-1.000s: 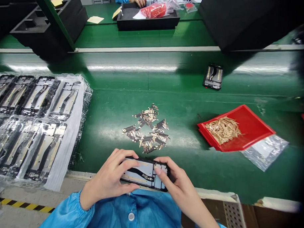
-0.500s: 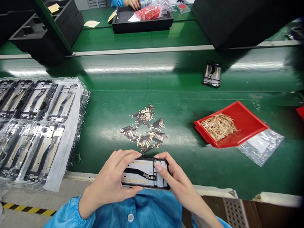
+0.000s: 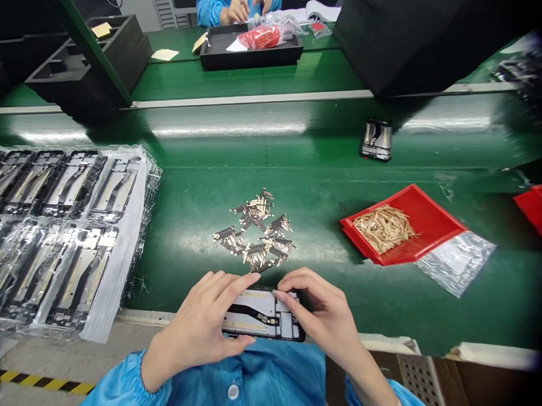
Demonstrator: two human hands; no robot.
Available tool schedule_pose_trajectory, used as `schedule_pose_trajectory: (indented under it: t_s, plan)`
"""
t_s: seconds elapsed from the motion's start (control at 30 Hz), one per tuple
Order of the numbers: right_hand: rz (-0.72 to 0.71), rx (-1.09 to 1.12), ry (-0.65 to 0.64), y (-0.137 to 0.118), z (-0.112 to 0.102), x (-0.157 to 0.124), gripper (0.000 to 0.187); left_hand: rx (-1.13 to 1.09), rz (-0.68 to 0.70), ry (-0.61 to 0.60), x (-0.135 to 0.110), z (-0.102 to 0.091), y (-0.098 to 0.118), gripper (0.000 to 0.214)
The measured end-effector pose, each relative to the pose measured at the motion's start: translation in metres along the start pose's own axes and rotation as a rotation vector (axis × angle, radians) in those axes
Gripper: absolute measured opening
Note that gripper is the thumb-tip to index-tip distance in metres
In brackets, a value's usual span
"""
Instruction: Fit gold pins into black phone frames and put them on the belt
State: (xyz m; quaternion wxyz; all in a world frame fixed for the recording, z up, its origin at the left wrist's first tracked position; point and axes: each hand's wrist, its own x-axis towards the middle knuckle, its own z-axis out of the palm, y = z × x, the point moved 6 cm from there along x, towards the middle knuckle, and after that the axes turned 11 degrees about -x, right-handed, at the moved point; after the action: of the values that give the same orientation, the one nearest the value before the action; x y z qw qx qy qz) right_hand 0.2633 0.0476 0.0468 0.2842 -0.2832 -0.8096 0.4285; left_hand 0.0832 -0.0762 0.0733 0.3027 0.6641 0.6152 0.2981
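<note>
A phone frame (image 3: pixel 252 315) with a black flex cable across its pale inner face is held level at the bench's front edge. My left hand (image 3: pixel 208 323) grips its left end, thumb on the near side and fingers on the far side. Over the frame's far edge, toward its right end, the thumb and forefinger of my right hand (image 3: pixel 321 308) are pinched together; whatever lies between them is too small to make out. Just beyond the frame, small black and gold strips (image 3: pixel 255 251) lie in loose piles on the green bench (image 3: pixel 187 229).
Clear plastic trays of phone frames (image 3: pixel 70 192) are stacked at left. To the right sit a red bin (image 3: pixel 431 221) of tan strips, a clear bag (image 3: pixel 460 264) and another phone frame (image 3: pixel 376 140). Across the bench, a co-worker's hands (image 3: pixel 241 7) are behind a black tray (image 3: pixel 252 58).
My right thumb has lifted off the frame's inner face, and thumb and forefinger have come together at its far edge. My left hand keeps its grip. The view has shifted slightly.
</note>
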Motion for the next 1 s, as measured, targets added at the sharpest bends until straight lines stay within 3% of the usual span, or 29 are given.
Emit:
schedule_pose_trajectory:
  t_s: [0.1, 0.17, 0.3, 0.57, 0.77, 1.0]
  plan:
    - [-0.140, -0.090, 0.024, -0.004, -0.002, 0.001, 0.017, -0.022, 0.016, -0.008, 0.002, -0.001, 0.003, 0.096]
    - [-0.208, -0.140, 0.030, -0.007, -0.002, 0.001, 0.022, -0.038, 0.020, 0.033, 0.003, -0.003, 0.003, 0.075]
    - [-0.236, -0.176, 0.066, -0.010, -0.003, 0.002, 0.026, -0.050, 0.005, 0.149, 0.005, -0.006, 0.000, 0.038]
    - [-0.315, -0.183, 0.048, -0.011, 0.000, 0.004, 0.026, -0.080, 0.034, 0.243, 0.006, -0.009, 0.001, 0.031]
    - [-0.390, -0.193, 0.065, -0.012, 0.006, -0.003, 0.026, -0.240, 0.052, 0.526, 0.001, -0.006, -0.005, 0.012]
    - [-0.328, -0.185, 0.107, -0.021, 0.007, -0.002, 0.026, -0.133, 0.177, 0.754, -0.009, -0.001, -0.006, 0.026]
